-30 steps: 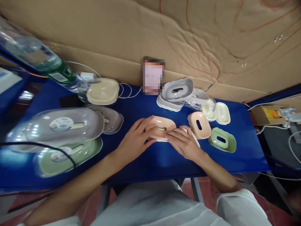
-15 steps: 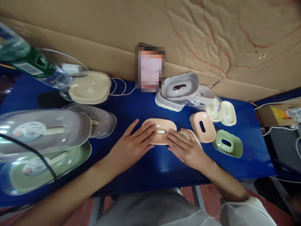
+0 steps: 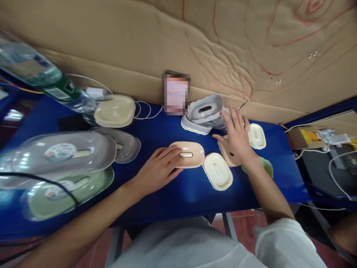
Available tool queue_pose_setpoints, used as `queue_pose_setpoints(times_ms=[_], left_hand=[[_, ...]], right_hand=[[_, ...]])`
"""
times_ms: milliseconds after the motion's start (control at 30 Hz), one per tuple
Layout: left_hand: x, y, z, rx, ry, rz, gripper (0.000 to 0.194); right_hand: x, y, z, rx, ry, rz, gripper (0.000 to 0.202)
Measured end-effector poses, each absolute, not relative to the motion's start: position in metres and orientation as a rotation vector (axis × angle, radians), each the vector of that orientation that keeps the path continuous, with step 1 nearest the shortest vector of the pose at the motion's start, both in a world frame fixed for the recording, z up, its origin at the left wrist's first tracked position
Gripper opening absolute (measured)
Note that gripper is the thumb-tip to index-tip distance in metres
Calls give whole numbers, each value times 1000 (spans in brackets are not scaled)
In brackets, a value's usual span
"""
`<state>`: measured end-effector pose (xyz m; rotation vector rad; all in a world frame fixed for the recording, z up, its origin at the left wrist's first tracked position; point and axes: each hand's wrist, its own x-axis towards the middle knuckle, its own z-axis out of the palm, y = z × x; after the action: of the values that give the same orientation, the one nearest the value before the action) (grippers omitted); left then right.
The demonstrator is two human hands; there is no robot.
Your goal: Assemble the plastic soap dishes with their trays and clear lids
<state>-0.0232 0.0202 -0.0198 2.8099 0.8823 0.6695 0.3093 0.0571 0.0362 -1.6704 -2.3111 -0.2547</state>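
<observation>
My left hand (image 3: 160,167) is closed over the left end of a peach oval lid (image 3: 193,155), its fingers bent over the top; a cream bar handle sits at the lid's middle. Held out to the right, my right hand (image 3: 237,134) is open with thumb and fingers apart. It hides much of a peach box (image 3: 229,159) with a slot, and its fingertips are near grey and clear plastic pieces at the back. Whether they touch them I cannot tell. A cream tray (image 3: 217,171) lies beside the peach lid's right end.
Grey slotted pieces (image 3: 205,108) are stacked near the phone-like screen (image 3: 176,93). A cream tray (image 3: 257,136) and a green box (image 3: 266,166) lie right. At left are boxes under clear covers (image 3: 69,150), a cream tray (image 3: 115,110), a bottle (image 3: 60,85) and a black cable (image 3: 41,182).
My right hand has left the peach lid and moved right and away from me, uncovering the cream tray. My left hand stays at the lid. The view has shifted slightly.
</observation>
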Motion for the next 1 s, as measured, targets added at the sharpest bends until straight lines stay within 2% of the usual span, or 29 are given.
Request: queue_pose_setpoints(times_ms=[67,167,367,467,600,767,867,1000], left_hand=[[-23,21,-22,2804,874,651,29],[-24,22,-24,2778,872,652,30],[-24,24,-22,2783,837,693,25],[-24,25,-20,2764,826,712,18],[-25,25,-24,2726,879,774,13],[-27,22,-27,2666,928,855,21],[-27,20,-22,2617,986,1016,35],[-26,20,-14,2643,962,1062,58]], right_hand=[[309,73,38,-1665,-2294,-206,90],[310,86,40,-1636,-2239,-172,87],[328,72,67,-1559,-2104,-220,50],[334,50,76,-1570,-1925,-322,46],[324,14,66,-1476,-1762,-373,38],[293,-14,37,-1236,-1927,-216,37],[276,-14,23,-1065,-2133,-71,39],[265,-12,9,-1022,-2281,84,31]])
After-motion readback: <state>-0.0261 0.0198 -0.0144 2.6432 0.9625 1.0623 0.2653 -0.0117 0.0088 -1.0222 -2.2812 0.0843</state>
